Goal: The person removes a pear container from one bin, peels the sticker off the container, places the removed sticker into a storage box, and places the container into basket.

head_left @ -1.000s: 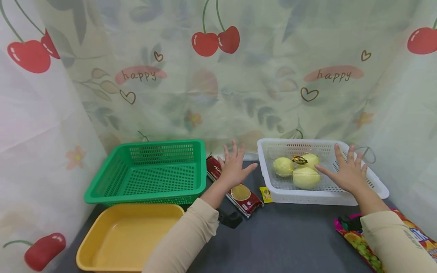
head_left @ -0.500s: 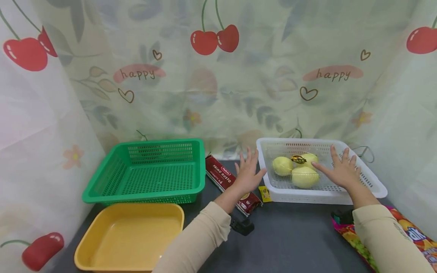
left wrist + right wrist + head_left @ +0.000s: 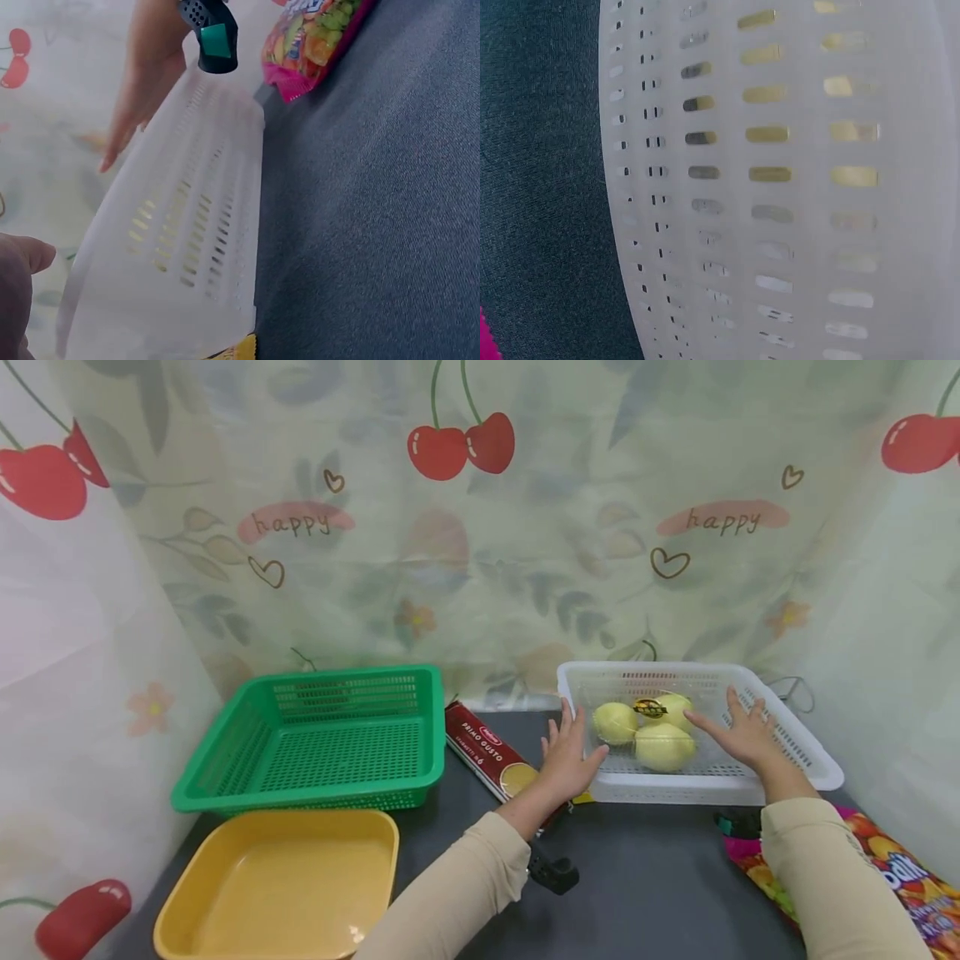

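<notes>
My left hand (image 3: 566, 767), fingers spread, is at the left end of the white basket (image 3: 675, 789) in the head view, overlapping its rim there. Over the right part of that basket my right hand (image 3: 746, 739) reaches, its fingers also spread and holding nothing. Inside lie pale yellow-green round fruits (image 3: 665, 747) in clear packaging with a black and gold label. Through the slots of the basket wall (image 3: 772, 172), yellow patches of the fruit show in the right wrist view. The left wrist view shows a thumb (image 3: 34, 253) beside the basket's near end.
A dark red spaghetti packet (image 3: 487, 747) lies between the white basket and a green basket (image 3: 307, 797). In front of the green one stands a yellow tub (image 3: 277, 885). A bright candy bag (image 3: 900, 868) is under the right forearm, and a small yellow packet (image 3: 238, 351) sits by the white basket.
My left hand has moved right from over the spaghetti packet to the white basket's left end. My right hand stays over the basket, shifting slightly left in view.
</notes>
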`<state>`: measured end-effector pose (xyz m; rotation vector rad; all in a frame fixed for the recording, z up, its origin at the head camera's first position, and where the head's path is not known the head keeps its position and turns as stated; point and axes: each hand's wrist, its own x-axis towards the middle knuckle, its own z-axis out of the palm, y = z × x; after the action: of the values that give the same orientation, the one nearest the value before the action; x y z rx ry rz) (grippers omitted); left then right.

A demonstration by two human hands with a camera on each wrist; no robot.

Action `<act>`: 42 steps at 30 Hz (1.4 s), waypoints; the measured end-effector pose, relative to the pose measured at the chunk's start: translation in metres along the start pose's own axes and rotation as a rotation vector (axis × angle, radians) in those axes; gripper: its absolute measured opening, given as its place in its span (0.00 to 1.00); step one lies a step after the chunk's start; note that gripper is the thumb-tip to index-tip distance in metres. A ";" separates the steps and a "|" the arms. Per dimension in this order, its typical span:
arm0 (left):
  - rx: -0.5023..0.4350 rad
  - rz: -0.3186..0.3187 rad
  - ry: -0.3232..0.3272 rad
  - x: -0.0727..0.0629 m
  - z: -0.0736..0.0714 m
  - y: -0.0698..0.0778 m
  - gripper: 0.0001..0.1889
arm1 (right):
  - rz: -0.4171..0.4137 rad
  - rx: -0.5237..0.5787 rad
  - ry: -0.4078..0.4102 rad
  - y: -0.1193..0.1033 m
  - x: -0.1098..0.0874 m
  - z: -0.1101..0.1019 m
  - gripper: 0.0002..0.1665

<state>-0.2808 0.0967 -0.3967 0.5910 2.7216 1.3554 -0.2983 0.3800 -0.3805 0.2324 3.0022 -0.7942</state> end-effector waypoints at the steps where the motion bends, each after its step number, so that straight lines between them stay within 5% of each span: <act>1: -0.007 -0.001 0.003 0.000 0.001 0.000 0.37 | 0.008 0.004 -0.003 0.001 0.001 0.000 0.61; 14: -0.115 -0.017 0.035 0.007 0.015 -0.001 0.33 | 0.065 0.095 -0.050 0.008 0.005 0.002 0.62; 22: -0.161 0.011 0.016 0.004 0.020 -0.007 0.32 | 0.056 0.213 -0.153 0.012 0.008 0.004 0.62; 42: -0.145 0.034 0.008 0.005 0.020 -0.010 0.31 | 0.041 0.390 -0.316 0.013 0.009 0.004 0.58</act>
<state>-0.2847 0.1079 -0.4161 0.6236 2.6021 1.5493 -0.3054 0.3909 -0.3907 0.1561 2.5238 -1.2726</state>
